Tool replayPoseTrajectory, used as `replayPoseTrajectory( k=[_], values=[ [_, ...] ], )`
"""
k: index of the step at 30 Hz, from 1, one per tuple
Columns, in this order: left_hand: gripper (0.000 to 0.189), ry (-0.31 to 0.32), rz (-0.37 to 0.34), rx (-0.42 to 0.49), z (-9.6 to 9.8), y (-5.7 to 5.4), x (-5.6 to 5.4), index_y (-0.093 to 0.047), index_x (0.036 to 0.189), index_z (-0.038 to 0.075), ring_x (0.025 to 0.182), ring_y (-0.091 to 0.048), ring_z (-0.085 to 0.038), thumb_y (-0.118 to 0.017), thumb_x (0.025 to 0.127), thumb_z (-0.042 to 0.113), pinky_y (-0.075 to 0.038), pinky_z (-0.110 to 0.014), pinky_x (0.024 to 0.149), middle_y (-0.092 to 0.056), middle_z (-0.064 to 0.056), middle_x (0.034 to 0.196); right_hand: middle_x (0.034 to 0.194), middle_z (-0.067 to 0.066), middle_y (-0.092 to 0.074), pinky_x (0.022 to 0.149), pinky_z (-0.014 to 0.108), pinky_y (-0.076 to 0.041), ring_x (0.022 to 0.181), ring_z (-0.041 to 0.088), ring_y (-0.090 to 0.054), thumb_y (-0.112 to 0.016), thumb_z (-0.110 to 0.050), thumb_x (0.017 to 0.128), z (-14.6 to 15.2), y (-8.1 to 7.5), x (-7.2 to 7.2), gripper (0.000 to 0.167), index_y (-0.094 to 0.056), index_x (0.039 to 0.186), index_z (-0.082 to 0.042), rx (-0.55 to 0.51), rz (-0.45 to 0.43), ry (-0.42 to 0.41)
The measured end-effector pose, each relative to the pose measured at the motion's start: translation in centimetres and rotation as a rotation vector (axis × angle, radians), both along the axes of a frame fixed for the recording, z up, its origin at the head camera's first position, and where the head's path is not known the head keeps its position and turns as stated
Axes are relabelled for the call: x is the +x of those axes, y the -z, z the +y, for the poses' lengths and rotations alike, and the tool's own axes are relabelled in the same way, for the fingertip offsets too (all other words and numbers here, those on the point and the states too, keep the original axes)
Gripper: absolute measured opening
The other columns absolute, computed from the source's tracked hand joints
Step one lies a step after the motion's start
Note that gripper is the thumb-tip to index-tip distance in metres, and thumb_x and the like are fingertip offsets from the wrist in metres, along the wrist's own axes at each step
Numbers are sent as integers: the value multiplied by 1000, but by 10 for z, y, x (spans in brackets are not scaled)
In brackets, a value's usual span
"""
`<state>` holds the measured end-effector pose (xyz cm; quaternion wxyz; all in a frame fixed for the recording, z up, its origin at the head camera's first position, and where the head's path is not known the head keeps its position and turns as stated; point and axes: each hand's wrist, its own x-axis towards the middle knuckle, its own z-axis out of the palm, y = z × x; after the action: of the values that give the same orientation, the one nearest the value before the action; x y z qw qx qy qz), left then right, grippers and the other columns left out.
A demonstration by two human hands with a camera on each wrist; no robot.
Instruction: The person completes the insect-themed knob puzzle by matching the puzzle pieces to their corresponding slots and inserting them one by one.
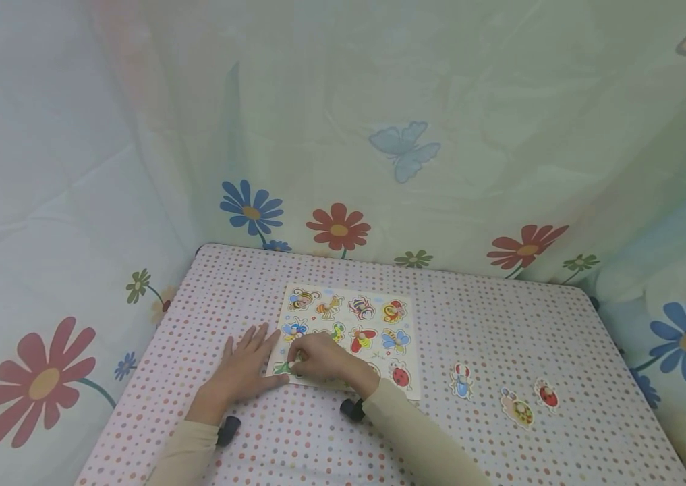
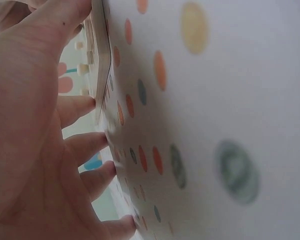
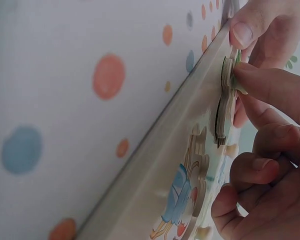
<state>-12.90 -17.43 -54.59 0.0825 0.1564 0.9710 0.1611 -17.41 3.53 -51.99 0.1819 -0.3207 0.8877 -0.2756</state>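
A wooden knob puzzle board (image 1: 413, 337) with bright insect pictures lies on the table. At its near left corner, my right hand (image 1: 321, 358) pinches a green puzzle piece (image 1: 281, 368) between thumb and finger. In the right wrist view the thick edge of that piece (image 3: 222, 102) stands proud of the board; whether any of it sits in its recess I cannot tell. Spread out along the board's left edge, my left hand (image 1: 245, 368) rests with fingers on the tablecloth and thumb at the near corner. The left wrist view shows its fingertips (image 2: 90, 142) touching down beside the board.
Right of the board lie three loose pieces: a blue beetle (image 1: 461, 381), a snail-like piece (image 1: 517, 409) and a ladybug (image 1: 546, 394). A dotted cloth (image 1: 294, 445) covers the table. Flower-printed curtains (image 1: 440, 202) stand close behind and at both sides.
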Motion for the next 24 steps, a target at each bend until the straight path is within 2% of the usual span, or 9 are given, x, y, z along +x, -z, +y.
replayPoseTrajectory(
  k=[16, 20, 24],
  values=[
    [94, 1, 0, 7, 0, -3, 1, -29, 159, 14, 150, -12, -40, -65, 88, 64, -4, -71, 114, -17, -16, 165, 63, -10, -52, 52, 19, -38, 55, 5, -44, -74, -16, 90, 1, 1, 2, 5, -74, 95, -18, 5, 20, -2],
    [94, 3, 0, 2, 1, -2, 1, -28, 159, 14, 150, -12, -40, -64, 88, 65, -4, -70, 114, -17, -16, 165, 63, -9, -53, 52, 20, -38, 54, 5, -44, -73, -16, 90, 4, -2, 4, 9, -74, 99, -18, -19, 1, 10],
    [94, -1, -6, 4, 1, -5, 1, -28, 159, 14, 150, -12, -40, -64, 88, 64, -5, -70, 114, -17, -16, 165, 62, -9, -51, 51, 19, -38, 53, 4, -42, -74, -17, 91, 14, -7, 7, 13, -74, 104, -15, -66, 19, 24]
  ],
)
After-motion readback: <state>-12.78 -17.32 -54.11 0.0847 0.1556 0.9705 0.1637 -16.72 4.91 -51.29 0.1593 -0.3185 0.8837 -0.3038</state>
